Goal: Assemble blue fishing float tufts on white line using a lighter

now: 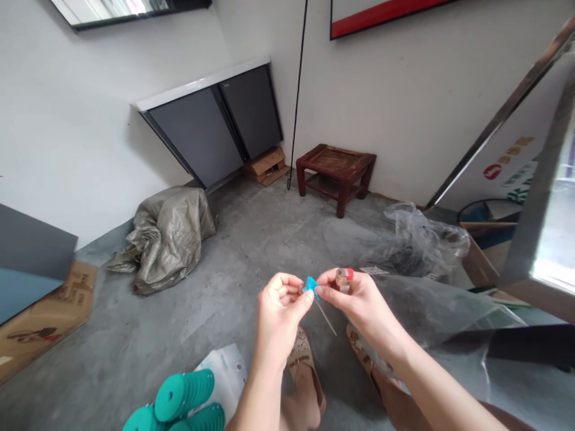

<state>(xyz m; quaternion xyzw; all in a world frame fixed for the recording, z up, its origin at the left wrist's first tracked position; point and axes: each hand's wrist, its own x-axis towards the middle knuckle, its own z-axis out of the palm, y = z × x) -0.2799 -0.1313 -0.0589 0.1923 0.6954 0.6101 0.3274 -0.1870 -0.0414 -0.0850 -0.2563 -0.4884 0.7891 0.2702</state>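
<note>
Between my two hands is a small bright blue piece, thin and folded-looking, perhaps ribbon or paper. A thin pale stem or wire slants down from beside it. My left hand pinches the blue piece from the left with thumb and forefinger, its other fingers curled. From the right, the fingertips of my right hand pinch its other edge. A small red and pale band-like thing sits at a finger of that hand; I cannot tell what it is.
Teal ribbed spools lie on a pale sheet at lower left. A grey-brown sack, a cardboard box and a low wooden stool stand around the concrete floor. Clear plastic sheeting is heaped to the right.
</note>
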